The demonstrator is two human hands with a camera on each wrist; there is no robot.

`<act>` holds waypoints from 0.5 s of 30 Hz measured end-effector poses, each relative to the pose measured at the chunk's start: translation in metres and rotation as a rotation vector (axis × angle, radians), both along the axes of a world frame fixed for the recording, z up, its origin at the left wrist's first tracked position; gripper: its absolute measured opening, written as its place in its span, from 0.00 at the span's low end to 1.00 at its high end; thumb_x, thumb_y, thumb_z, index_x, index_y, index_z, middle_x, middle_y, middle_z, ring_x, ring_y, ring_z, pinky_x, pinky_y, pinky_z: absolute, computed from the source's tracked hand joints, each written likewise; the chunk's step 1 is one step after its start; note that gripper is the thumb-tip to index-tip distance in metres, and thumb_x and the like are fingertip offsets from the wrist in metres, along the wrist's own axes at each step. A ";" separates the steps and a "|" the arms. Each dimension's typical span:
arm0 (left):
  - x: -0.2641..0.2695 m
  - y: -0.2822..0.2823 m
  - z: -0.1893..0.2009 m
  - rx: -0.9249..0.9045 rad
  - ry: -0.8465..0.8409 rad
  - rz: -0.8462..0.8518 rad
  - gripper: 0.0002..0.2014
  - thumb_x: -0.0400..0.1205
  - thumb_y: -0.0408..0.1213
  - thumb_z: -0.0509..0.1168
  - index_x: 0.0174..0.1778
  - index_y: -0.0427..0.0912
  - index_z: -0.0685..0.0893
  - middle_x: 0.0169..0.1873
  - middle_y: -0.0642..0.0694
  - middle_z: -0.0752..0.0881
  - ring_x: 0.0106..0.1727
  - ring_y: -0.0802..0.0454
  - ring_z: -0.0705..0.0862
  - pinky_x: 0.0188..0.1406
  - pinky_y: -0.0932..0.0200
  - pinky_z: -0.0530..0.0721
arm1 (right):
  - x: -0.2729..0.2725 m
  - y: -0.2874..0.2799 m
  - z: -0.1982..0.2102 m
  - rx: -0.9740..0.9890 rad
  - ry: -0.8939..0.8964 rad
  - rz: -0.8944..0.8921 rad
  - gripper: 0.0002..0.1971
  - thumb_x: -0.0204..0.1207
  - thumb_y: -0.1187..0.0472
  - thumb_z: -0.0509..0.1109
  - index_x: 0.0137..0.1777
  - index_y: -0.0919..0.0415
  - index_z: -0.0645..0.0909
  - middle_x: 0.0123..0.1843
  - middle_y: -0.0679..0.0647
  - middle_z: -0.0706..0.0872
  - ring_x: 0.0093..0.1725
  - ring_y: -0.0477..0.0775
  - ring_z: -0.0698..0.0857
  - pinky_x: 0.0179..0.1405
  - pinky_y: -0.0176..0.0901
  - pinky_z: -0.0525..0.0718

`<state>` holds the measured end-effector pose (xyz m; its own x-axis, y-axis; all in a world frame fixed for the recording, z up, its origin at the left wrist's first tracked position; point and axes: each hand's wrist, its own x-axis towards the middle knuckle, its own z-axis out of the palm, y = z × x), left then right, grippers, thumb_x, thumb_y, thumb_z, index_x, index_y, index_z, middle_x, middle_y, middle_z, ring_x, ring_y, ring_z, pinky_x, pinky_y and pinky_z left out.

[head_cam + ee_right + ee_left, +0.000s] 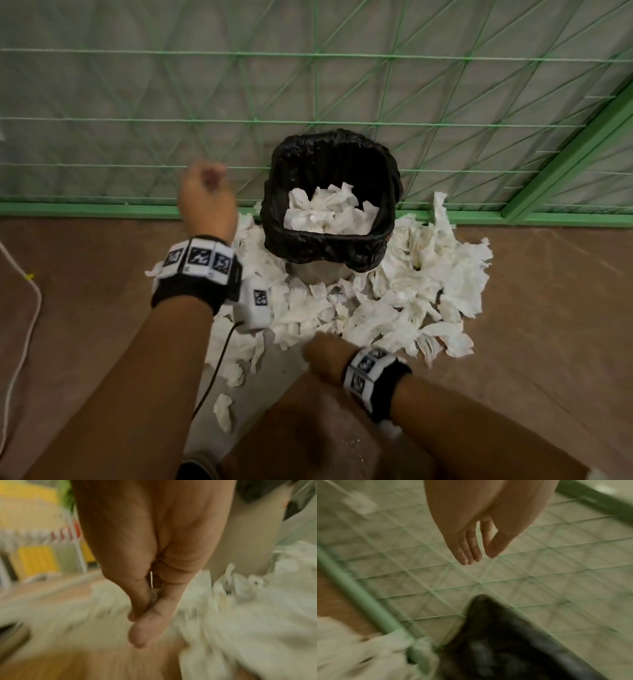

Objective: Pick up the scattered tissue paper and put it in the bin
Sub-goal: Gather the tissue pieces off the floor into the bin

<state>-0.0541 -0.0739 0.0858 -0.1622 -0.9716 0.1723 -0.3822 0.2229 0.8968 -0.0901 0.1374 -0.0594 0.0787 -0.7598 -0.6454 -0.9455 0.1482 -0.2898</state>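
A bin [342,241] lined with a black bag stands against the green net, with crumpled white tissue [329,212] inside it. Scattered tissue paper [411,301] lies heaped on the floor around its front and sides. My left hand [205,192] is raised to the left of the bin; in the left wrist view its fingers [471,550] are fairly straight and hold nothing, with the bin [505,642] below. My right hand [320,351] is low at the pile's near edge. Its thumb and fingers [137,618] are pressed together, and a bit of white tissue [154,595] shows between them.
A green net fence [308,85] on a green base rail [102,207] closes off the back. A white cord [24,308] runs along the left floor, and a black cable [219,363] hangs from my left wrist. One stray tissue wad [223,411] lies near me.
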 end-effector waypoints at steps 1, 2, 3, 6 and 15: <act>0.015 -0.003 -0.014 0.072 -0.095 0.064 0.08 0.80 0.29 0.60 0.50 0.42 0.83 0.46 0.46 0.85 0.47 0.49 0.83 0.56 0.56 0.80 | -0.005 -0.014 0.028 -0.038 -0.067 -0.076 0.10 0.80 0.67 0.62 0.49 0.73 0.83 0.53 0.71 0.84 0.52 0.67 0.83 0.53 0.53 0.79; 0.030 -0.001 -0.031 0.151 -0.246 0.063 0.07 0.81 0.29 0.59 0.46 0.43 0.82 0.42 0.45 0.84 0.42 0.47 0.81 0.52 0.53 0.81 | -0.011 -0.030 0.055 -0.086 -0.126 -0.103 0.09 0.78 0.66 0.63 0.43 0.71 0.82 0.47 0.69 0.85 0.45 0.65 0.83 0.47 0.52 0.79; 0.046 0.002 -0.057 0.247 -0.425 -0.006 0.05 0.80 0.32 0.60 0.42 0.46 0.79 0.42 0.42 0.84 0.39 0.46 0.80 0.49 0.51 0.82 | -0.018 -0.044 0.083 -0.134 -0.182 -0.128 0.09 0.77 0.66 0.63 0.42 0.69 0.82 0.46 0.66 0.86 0.43 0.63 0.82 0.45 0.51 0.80; 0.096 0.006 -0.164 0.662 -0.890 -0.208 0.27 0.61 0.52 0.73 0.56 0.58 0.73 0.62 0.36 0.81 0.57 0.34 0.82 0.61 0.42 0.82 | -0.042 -0.066 0.163 -0.409 -0.293 -0.255 0.10 0.79 0.64 0.62 0.39 0.56 0.81 0.42 0.55 0.87 0.42 0.52 0.85 0.45 0.48 0.84; 0.123 0.110 -0.156 0.670 -1.170 -0.199 0.49 0.78 0.58 0.64 0.82 0.49 0.37 0.82 0.30 0.42 0.83 0.30 0.50 0.80 0.35 0.59 | -0.135 -0.065 0.196 -1.060 -0.082 -0.865 0.23 0.77 0.43 0.65 0.69 0.52 0.75 0.67 0.56 0.77 0.63 0.53 0.80 0.64 0.49 0.80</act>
